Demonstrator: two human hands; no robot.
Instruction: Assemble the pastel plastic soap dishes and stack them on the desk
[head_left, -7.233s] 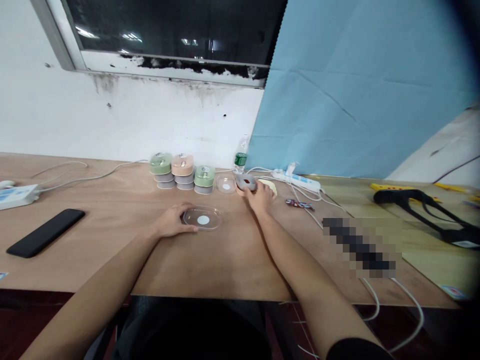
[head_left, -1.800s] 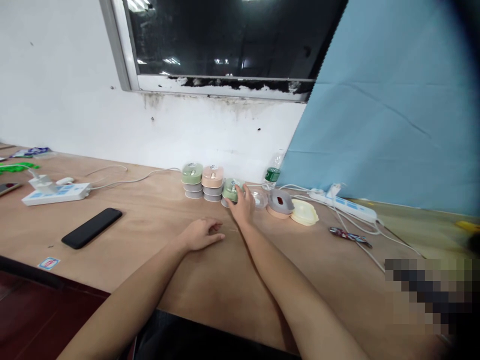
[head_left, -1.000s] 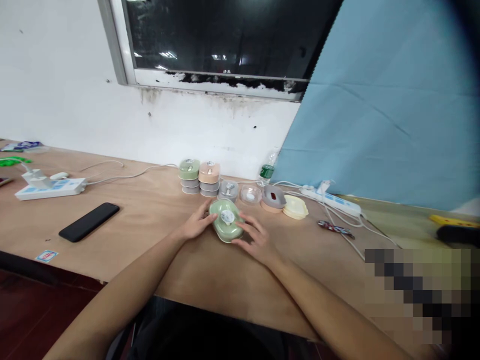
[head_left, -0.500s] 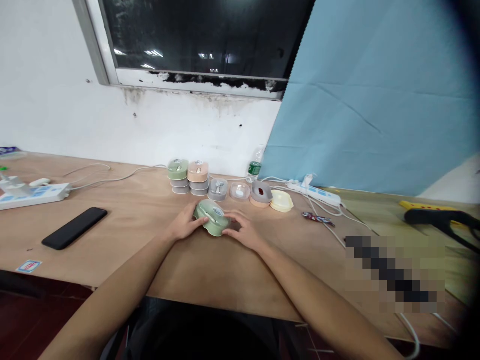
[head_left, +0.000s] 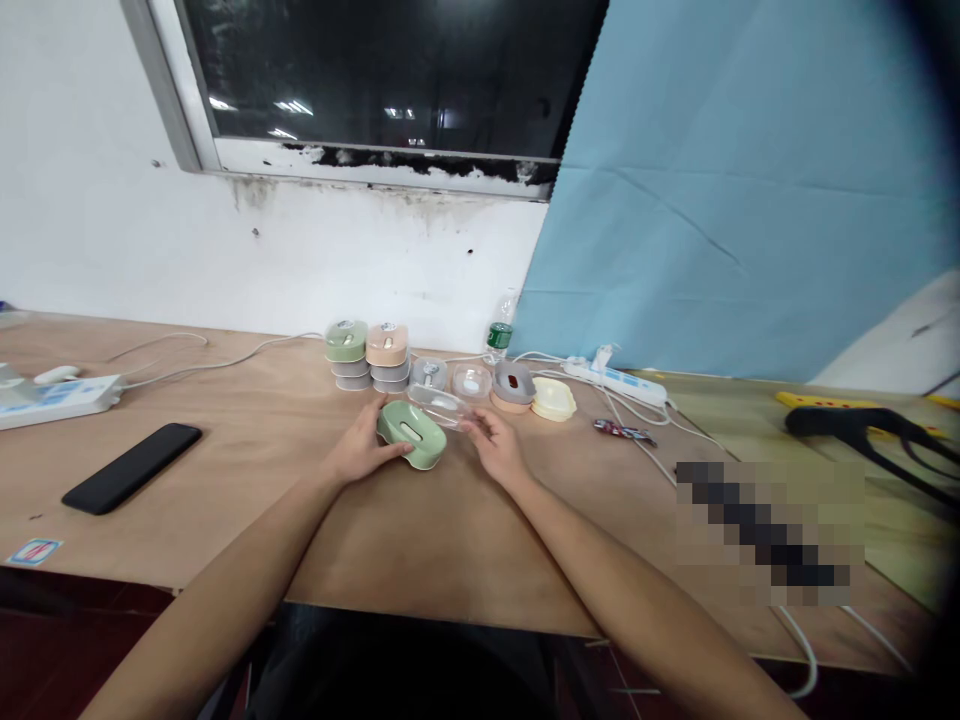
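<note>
My left hand (head_left: 366,445) is closed round the left end of a green oval soap box (head_left: 414,434), which has a slot in its top. Between the fingers of my right hand (head_left: 491,440) is a clear plastic lid (head_left: 446,405), raised just behind and to the right of the green box. Past them stand a stack topped by a green box (head_left: 346,340), one topped by a peach box (head_left: 388,343), and a grey box (head_left: 428,376). To their right are another clear lid (head_left: 472,381), a grey tray (head_left: 514,380) on a peach one, and pale yellow trays (head_left: 553,397).
A black phone (head_left: 133,467) lies on the left of the table, near a power strip (head_left: 64,400). Behind the boxes stands a plastic bottle (head_left: 500,330). Another power strip (head_left: 615,378), cables and a small wrapper (head_left: 624,432) are at the right.
The clear lid has come off the green box and is now in my right hand, lifted back and right. My left hand stays on the box. The view has shifted slightly right.
</note>
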